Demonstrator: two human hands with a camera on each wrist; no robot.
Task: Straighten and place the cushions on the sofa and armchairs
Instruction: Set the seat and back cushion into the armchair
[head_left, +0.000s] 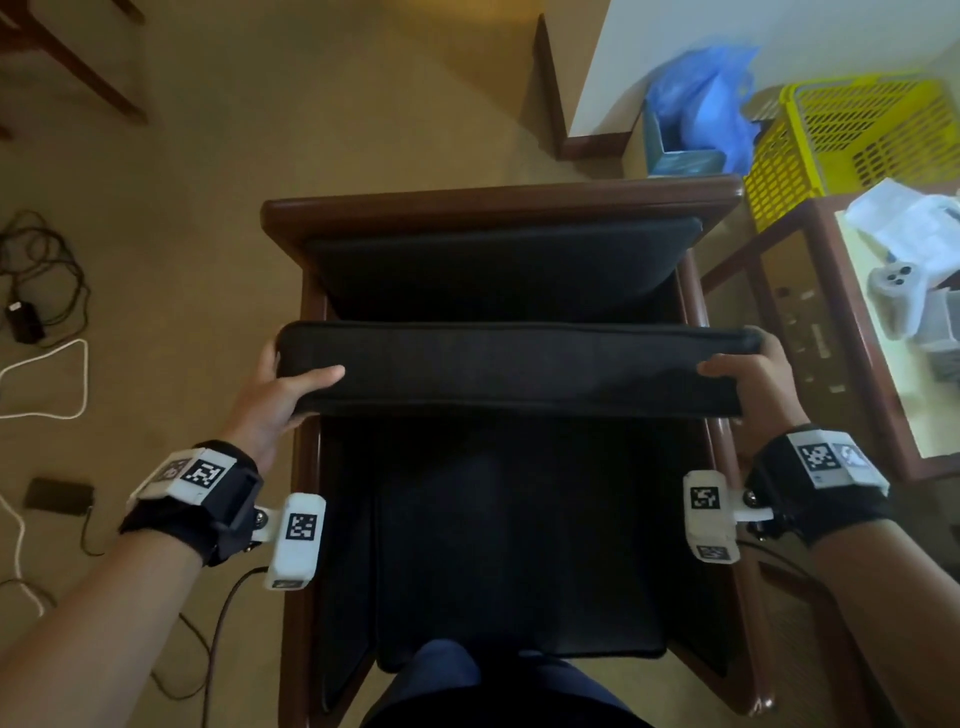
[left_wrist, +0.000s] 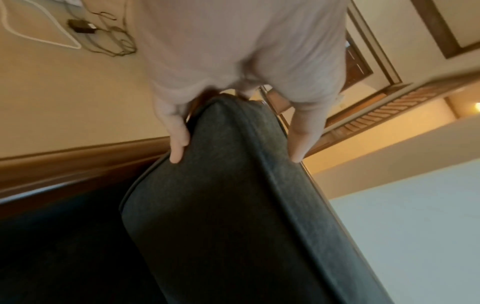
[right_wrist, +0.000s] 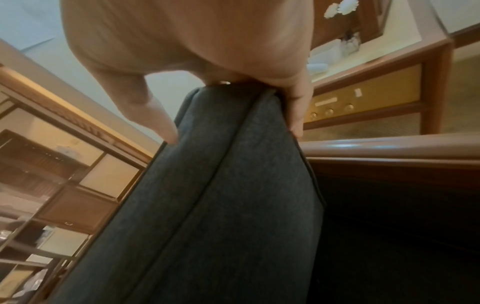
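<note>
Both hands hold one dark grey cushion (head_left: 514, 366) by its two short ends, lifted level above the seat of a wooden armchair (head_left: 498, 205). The left hand (head_left: 283, 395) wraps the cushion's left end, thumb lying across the top face and fingers curled behind the far edge; in the left wrist view the thumb and a finger (left_wrist: 298, 142) pinch the padded edge from both sides. The right hand (head_left: 748, 376) grips the right end the same way, thumb on top. The cushion runs across the chair from armrest to armrest, just in front of a back cushion (head_left: 498, 260) that leans against the chair's back rail, and over a dark seat cushion (head_left: 514, 551) already lying in the frame. A yellow basket (head_left: 852, 140) and a blue plastic bag (head_left: 701, 104) stand on the floor behind the chair, a side worktop (head_left: 831, 332) stands to its right, and cables (head_left: 47, 291) trail over the carpet to the left.
</note>
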